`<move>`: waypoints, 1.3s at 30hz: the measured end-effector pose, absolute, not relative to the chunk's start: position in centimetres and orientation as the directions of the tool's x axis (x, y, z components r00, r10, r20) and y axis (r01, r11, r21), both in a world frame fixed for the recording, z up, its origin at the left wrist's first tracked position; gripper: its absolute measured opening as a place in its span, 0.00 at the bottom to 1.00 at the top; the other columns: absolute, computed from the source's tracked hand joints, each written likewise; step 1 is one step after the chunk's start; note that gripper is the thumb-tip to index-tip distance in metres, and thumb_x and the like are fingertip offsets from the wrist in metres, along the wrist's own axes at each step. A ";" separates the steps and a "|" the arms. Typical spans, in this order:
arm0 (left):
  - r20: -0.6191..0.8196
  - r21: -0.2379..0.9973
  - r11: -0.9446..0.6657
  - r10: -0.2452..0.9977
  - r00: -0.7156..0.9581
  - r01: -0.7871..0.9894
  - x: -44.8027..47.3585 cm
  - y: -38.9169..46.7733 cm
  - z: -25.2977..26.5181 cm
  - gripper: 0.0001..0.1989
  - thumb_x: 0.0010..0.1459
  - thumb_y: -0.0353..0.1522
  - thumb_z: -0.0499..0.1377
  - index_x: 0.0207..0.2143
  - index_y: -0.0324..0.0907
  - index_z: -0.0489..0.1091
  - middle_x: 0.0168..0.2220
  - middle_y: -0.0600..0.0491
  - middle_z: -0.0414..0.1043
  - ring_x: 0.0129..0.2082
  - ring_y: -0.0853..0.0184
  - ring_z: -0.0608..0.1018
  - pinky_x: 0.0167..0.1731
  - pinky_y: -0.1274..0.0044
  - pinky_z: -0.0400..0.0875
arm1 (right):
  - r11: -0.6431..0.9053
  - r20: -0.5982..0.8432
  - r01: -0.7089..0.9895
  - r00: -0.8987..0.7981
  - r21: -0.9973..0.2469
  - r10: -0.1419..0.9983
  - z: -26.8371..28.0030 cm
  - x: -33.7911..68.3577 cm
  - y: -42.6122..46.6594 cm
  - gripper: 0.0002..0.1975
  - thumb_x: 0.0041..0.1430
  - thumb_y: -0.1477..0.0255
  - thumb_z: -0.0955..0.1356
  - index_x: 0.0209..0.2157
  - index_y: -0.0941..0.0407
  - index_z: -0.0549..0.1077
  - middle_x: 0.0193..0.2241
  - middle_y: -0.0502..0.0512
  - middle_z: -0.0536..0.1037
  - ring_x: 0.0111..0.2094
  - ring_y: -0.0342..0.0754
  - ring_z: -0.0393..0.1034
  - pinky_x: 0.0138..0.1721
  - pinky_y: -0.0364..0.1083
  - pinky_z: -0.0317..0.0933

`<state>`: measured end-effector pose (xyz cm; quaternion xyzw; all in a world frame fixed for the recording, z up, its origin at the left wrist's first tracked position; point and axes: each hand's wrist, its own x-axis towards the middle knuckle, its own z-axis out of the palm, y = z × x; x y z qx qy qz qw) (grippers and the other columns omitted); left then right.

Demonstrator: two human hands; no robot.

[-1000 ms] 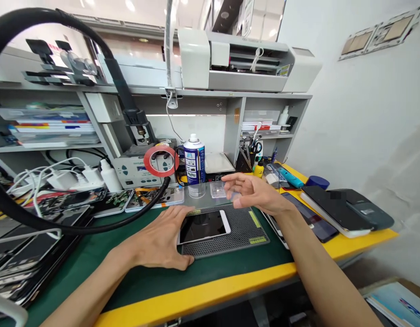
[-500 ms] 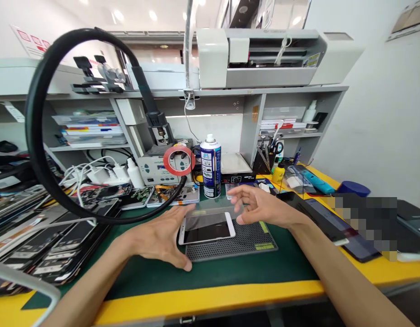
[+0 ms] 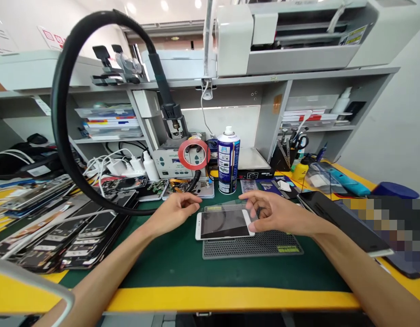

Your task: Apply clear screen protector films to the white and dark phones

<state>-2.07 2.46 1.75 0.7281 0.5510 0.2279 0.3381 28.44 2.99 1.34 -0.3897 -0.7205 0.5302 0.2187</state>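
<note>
A white-framed smartphone (image 3: 225,230) with a dark screen lies face up on a grey perforated mat (image 3: 250,249). Above its screen and upper edge shows a clear plastic film (image 3: 230,205), hard to see against the background. My right hand (image 3: 269,211) is at the phone's right end, thumb and curled fingers closing around the film's right side. Just left of the phone, my left hand (image 3: 174,212) hovers with its fingers bent and a gap between thumb and forefinger; nothing shows in it.
Behind the phone stand a blue-and-white spray can (image 3: 228,161) and a roll of red tape (image 3: 194,154). A black hose (image 3: 58,118) loops at the left, above stacked phone parts (image 3: 94,236). Dark phones (image 3: 339,218) lie right, beside my forearm.
My left hand has drawn up from the phone's lower left corner, its spread fingers now bent. The right hand stays by the phone's right end. The whole view has shifted slightly.
</note>
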 end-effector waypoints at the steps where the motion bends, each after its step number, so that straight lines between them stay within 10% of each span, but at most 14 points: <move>1: -0.038 0.742 -0.163 0.958 0.284 0.650 -2.0 2.4 1.6 0.22 0.59 0.46 0.54 0.45 0.39 0.74 0.33 0.49 0.76 0.30 0.63 0.73 0.27 0.75 0.62 | 0.125 -0.114 0.343 -0.598 -0.931 0.794 1.4 28.3 2.9 0.35 0.48 0.63 0.77 0.57 0.52 0.64 0.40 0.54 0.68 0.38 0.48 0.67 0.34 0.46 0.65; 39: -0.088 0.717 -0.201 0.924 0.373 0.668 -3.1 3.2 0.6 0.17 0.58 0.43 0.56 0.38 0.41 0.78 0.33 0.51 0.78 0.31 0.63 0.76 0.28 0.76 0.64 | 0.151 -0.231 0.588 -0.522 -0.795 0.821 1.5 27.5 2.4 0.36 0.49 0.57 0.75 0.57 0.50 0.65 0.39 0.55 0.69 0.33 0.49 0.68 0.33 0.48 0.65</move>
